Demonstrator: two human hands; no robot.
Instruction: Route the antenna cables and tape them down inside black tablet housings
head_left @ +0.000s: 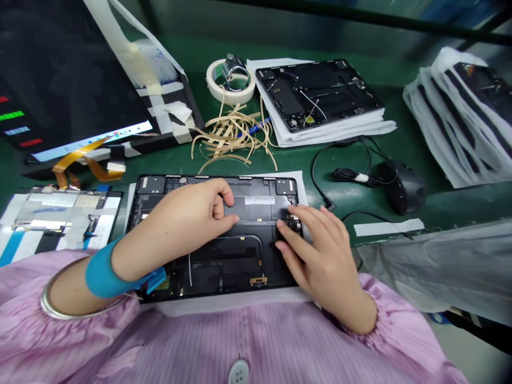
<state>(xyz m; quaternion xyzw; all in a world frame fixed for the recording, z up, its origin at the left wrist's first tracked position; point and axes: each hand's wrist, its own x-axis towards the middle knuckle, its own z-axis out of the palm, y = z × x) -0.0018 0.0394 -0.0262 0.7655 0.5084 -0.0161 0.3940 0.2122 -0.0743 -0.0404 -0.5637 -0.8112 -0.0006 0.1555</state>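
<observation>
An open black tablet back shell (240, 250) lies on white paper right in front of me on the green mat. My left hand (192, 218) rests on its middle with the fingers curled under; whether they hold anything is hidden. A blue wrist strap sits on that forearm. My right hand (320, 245) lies at the shell's right edge, its fingers stretched out and the fingertips pressing by a small dark component (294, 223) there.
A tape roll (231, 80) and a heap of tan strips (232, 133) lie behind the shell. A second open shell (316, 93) sits on paper at the back right, a black mouse (402, 186) with cable beside it. A monitor (72, 69) stands left, bagged shells (468, 106) far right.
</observation>
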